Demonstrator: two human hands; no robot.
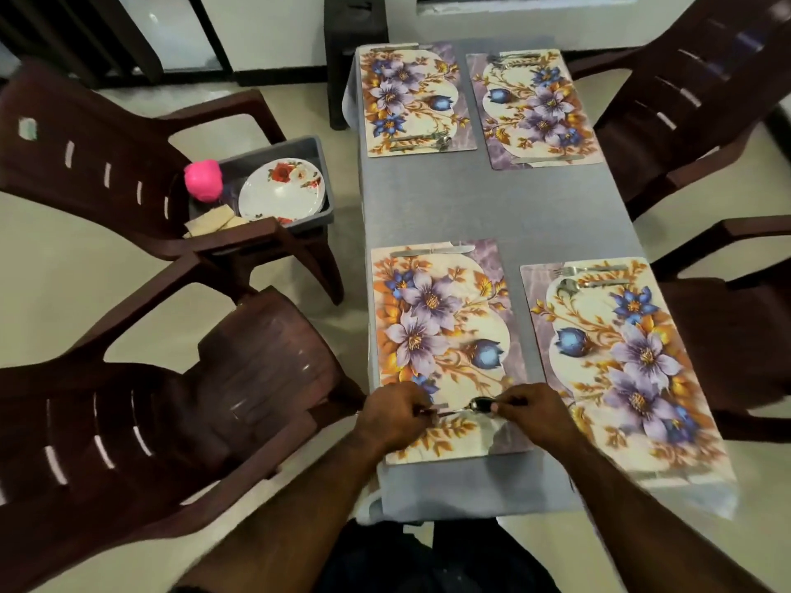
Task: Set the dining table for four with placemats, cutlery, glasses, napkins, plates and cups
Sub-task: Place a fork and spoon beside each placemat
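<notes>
Four floral placemats lie on the grey table [479,199]. On the near left placemat [441,336] a knife [432,250] rests along its far edge. Over its near edge my left hand [396,415] pinches a cutlery handle, and my right hand [535,415] holds the bowl end of a spoon [477,405]. The near right placemat [620,357] carries a fork [588,269] and a spoon [593,284]. Both far placemats, left [415,100] and right [533,109], have cutlery along their edges.
A grey tub [316,173] sits on the far left chair [107,164], holding floral plates [282,190], a pink cup [203,179] and folded napkins [212,220]. Dark brown plastic chairs surround the table, one close at my left [171,421]. A dark stool [351,44] stands beyond the table.
</notes>
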